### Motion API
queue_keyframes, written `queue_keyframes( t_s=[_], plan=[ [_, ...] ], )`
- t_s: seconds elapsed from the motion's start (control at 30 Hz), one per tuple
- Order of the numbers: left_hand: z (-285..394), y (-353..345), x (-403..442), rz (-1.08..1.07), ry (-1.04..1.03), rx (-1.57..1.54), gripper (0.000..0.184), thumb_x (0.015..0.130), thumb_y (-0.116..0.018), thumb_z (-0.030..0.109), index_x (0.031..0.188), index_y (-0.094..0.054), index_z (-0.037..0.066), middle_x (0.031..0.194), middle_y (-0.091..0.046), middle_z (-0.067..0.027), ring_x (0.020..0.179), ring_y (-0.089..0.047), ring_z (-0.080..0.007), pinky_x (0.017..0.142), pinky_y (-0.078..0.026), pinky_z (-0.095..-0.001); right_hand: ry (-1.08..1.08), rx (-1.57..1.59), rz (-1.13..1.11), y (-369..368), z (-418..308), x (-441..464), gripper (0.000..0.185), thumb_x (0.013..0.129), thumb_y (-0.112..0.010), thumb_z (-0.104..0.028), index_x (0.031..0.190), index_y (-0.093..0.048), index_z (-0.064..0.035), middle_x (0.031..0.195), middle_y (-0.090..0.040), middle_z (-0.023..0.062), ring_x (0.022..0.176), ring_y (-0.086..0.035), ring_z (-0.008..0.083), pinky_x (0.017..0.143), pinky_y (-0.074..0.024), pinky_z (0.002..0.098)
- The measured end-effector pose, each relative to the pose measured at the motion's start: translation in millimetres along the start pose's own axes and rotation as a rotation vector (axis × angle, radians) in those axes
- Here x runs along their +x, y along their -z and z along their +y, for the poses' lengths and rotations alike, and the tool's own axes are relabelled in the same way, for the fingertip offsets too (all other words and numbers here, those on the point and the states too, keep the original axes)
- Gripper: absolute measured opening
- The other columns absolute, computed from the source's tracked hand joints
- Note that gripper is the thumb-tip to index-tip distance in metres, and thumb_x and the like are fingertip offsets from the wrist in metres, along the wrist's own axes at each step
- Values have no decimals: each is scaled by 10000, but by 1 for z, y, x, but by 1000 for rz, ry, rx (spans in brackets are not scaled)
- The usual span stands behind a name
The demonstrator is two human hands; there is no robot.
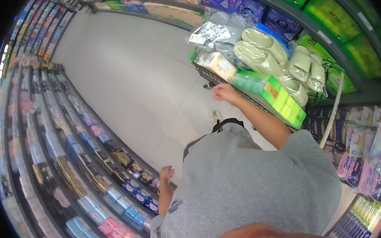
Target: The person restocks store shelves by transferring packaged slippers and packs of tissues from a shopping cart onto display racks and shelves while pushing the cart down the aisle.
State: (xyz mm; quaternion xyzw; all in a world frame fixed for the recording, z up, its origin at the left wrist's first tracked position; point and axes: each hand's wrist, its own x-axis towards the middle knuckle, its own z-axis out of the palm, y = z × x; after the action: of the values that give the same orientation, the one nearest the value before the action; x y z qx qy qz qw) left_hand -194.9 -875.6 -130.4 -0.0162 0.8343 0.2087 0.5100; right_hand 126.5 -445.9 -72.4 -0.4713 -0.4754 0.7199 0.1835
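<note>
My left hand [166, 173] hangs low beside the left shelves, holding nothing, its fingers slightly apart. My right hand [224, 93] is loosely curled with nothing visible in it, in front of the near side of a loaded wire cart [211, 76]. Next to that hand, a green packaged item [269, 92] and a beige-and-white pack [219, 65] lie along the cart's near edge. Behind them are pale green slippers [259, 51] in clear plastic bags. Grey bagged slippers [226, 29] are piled at the cart's left end.
Long shelves of small packages [74, 173] curve along the left. Shelves with green packs [334, 16] and purple packs [246, 7] stand behind the cart. A grey aisle floor [124, 75] runs between. Pink bagged goods [375, 167] hang at the right.
</note>
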Motion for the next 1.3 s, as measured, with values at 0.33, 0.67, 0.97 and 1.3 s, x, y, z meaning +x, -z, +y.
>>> queue_keyframes(
  t_s=[0.33, 0.67, 0.97, 1.3],
  plan=[
    [366, -49, 92, -241, -421, 82, 278, 884, -563, 206, 1094, -591, 26, 929, -668, -100, 797, -637, -172, 681, -503, -266, -94, 509, -137, -7, -117, 76, 373, 881, -622, -244, 1145, -529, 2, 1044, -637, 151, 921, -643, 239, 810, -520, 353],
    [772, -297, 17, -637, -1509, 497, 369, 793, -692, 155, 1117, -599, 5, 1033, -646, -138, 956, -624, -228, 862, -478, -329, -130, 1074, 180, -17, -119, 171, 416, 874, -637, -212, 1190, -500, 21, 1165, -568, 162, 1059, -595, 281, 895, -492, 388],
    [830, -525, -17, -1160, -1899, 1142, 810, 716, -762, 380, 1345, -422, -1, 1357, -464, -210, 1230, -476, -325, 1025, -369, -348, 13, 1577, 631, -56, -119, 236, 303, 839, -645, -168, 1107, -595, -36, 1070, -623, 86, 985, -620, 225, 883, -488, 338],
    [815, -584, 8, -1308, -1267, 1620, 780, 712, -798, 293, 1333, -435, -8, 1125, -615, -154, 1004, -600, -203, 855, -461, -285, 90, 1636, 1009, -65, -156, 238, 329, 863, -644, -183, 1148, -555, -47, 1055, -633, 66, 942, -623, 183, 845, -506, 322]
  ],
)
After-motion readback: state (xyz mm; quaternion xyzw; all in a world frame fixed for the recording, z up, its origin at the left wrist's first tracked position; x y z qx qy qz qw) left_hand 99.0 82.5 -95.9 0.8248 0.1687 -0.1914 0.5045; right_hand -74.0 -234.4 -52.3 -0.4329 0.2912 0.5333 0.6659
